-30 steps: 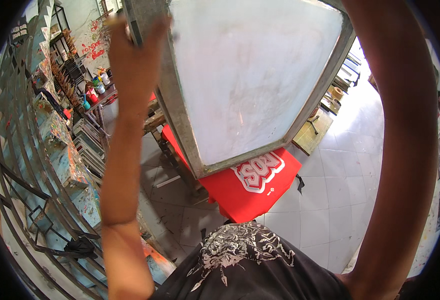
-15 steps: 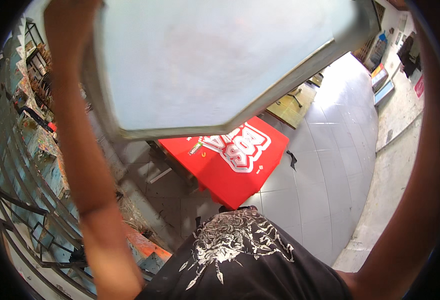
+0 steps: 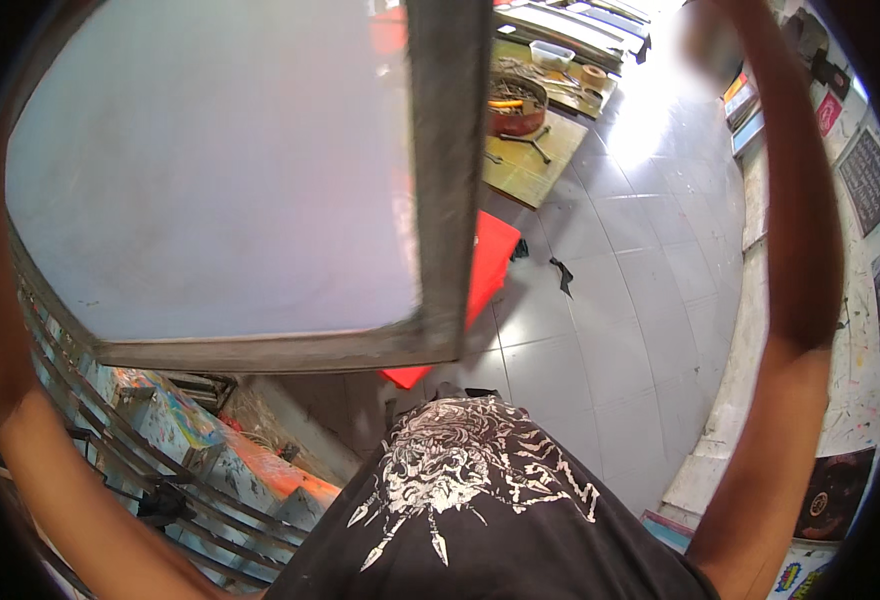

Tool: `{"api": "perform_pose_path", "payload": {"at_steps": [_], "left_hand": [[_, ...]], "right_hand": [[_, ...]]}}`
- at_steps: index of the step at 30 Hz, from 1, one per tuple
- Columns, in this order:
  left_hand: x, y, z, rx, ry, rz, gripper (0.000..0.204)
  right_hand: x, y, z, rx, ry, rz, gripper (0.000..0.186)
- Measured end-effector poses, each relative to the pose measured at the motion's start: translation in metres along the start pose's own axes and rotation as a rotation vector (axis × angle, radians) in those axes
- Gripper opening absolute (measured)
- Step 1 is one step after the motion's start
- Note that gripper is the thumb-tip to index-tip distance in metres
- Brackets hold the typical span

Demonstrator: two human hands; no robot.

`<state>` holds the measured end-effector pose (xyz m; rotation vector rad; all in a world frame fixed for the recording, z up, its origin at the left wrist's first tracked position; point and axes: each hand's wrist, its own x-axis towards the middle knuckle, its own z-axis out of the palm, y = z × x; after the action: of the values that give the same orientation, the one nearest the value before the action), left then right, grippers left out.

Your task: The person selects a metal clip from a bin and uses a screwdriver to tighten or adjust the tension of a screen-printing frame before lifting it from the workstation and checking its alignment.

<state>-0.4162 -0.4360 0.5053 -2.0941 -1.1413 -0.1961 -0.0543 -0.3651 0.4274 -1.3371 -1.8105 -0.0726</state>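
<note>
A large screen-printing frame [image 3: 452, 190] with a pale, whitish mesh [image 3: 210, 190] is raised before me, filling the upper left. My left arm [image 3: 70, 480] reaches up along its left side; the hand is out of sight. On the other side my right arm [image 3: 800, 260] stretches up past the top edge, well apart from the visible part of the frame, and that hand does not show either. Under the frame lies red fabric [image 3: 495, 255], mostly covered, with one edge and a corner showing.
Beyond the fabric, a yellowish board [image 3: 530, 180] carries a round reddish tub [image 3: 520, 105] of small items, a clear plastic box [image 3: 552, 55] and a tape roll [image 3: 594, 75]. A black scrap [image 3: 562, 277] lies on the tiled floor. Dark curved racks [image 3: 200, 500] stand at left, a paint-marked wall at right.
The frame has swung left and turned, covering most of the red fabric. My left arm has shifted outward to the left, my right arm inward. More of the yellowish board shows.
</note>
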Motion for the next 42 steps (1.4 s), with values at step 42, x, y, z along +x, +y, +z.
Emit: {"api": "perform_pose_path", "payload": {"at_steps": [42], "left_hand": [[0.064, 0.274, 0.583, -0.962, -0.767, 0.745, 0.048]], "right_hand": [[-0.334, 0.252, 0.285, 0.196, -0.524, 0.929, 0.046]]}}
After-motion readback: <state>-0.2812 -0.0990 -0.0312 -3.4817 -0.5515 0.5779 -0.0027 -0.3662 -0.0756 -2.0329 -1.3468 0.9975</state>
